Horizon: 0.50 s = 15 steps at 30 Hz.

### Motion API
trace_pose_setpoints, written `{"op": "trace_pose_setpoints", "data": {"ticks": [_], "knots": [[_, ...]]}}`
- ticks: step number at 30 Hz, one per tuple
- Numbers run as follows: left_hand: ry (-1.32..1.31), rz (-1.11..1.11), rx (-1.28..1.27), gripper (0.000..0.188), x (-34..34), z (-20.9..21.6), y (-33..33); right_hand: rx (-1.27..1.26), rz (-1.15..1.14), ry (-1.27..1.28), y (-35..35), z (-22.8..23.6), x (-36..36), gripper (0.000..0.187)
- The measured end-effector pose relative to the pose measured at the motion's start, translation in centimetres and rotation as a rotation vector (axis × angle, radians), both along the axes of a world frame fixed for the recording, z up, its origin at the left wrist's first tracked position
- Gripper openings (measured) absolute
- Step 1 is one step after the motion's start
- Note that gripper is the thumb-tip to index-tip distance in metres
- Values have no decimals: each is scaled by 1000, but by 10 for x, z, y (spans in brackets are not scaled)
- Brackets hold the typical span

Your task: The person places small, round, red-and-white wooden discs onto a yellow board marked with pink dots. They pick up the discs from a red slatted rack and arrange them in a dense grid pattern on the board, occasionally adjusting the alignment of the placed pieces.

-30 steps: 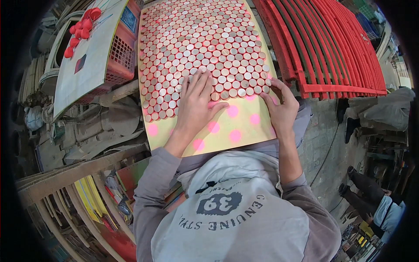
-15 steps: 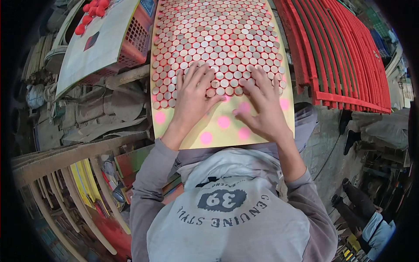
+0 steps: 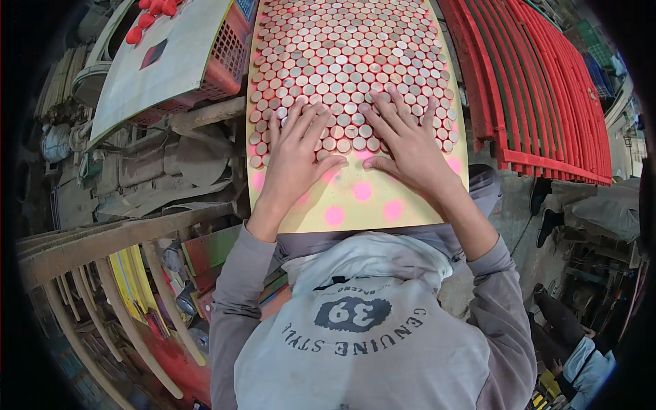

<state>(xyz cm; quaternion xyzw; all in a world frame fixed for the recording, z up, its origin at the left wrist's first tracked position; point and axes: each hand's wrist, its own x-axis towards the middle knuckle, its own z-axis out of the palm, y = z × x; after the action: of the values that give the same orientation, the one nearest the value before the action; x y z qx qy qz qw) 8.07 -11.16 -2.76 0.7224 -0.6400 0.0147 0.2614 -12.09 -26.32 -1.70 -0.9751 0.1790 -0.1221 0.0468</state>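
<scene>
A pale yellow board (image 3: 311, 221) reaches away from my lap, with pink round spots on its bare near end. Packed rows of small round pale discs (image 3: 355, 51) with red edges cover the rest of it. My left hand (image 3: 295, 154) lies palm down over the left part of the near rows, its fingers outstretched and its thumb pointing inward. To the right, my right hand (image 3: 413, 150) rests the same way with spread fingers on the near discs. Both thumbs lie along the near edge of the rows, a small gap between them. Neither hand grasps anything.
At the far left, a white panel (image 3: 174, 58) carries several red round pieces (image 3: 147, 20) beside a red plastic crate (image 3: 225, 55). Red-painted slats (image 3: 547, 82) stand at the right. A wooden rail frame (image 3: 123, 239) is at the lower left. Another person (image 3: 581, 355) is at the lower right.
The view has shifted slightly. My right hand has flattened and its thumb has moved up to the near edge of the discs. My left hand stays on the rows.
</scene>
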Motion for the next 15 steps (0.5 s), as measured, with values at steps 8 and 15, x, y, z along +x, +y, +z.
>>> {"op": "trace_pose_setpoints", "data": {"ticks": [8, 15], "knots": [[49, 40, 7, 80, -10, -1, -4, -51, 1, 2, -8, -4, 4, 83], [87, 53, -15, 79, -11, -4, -10, -56, 10, 7, -8, -6, 7, 86]]}}
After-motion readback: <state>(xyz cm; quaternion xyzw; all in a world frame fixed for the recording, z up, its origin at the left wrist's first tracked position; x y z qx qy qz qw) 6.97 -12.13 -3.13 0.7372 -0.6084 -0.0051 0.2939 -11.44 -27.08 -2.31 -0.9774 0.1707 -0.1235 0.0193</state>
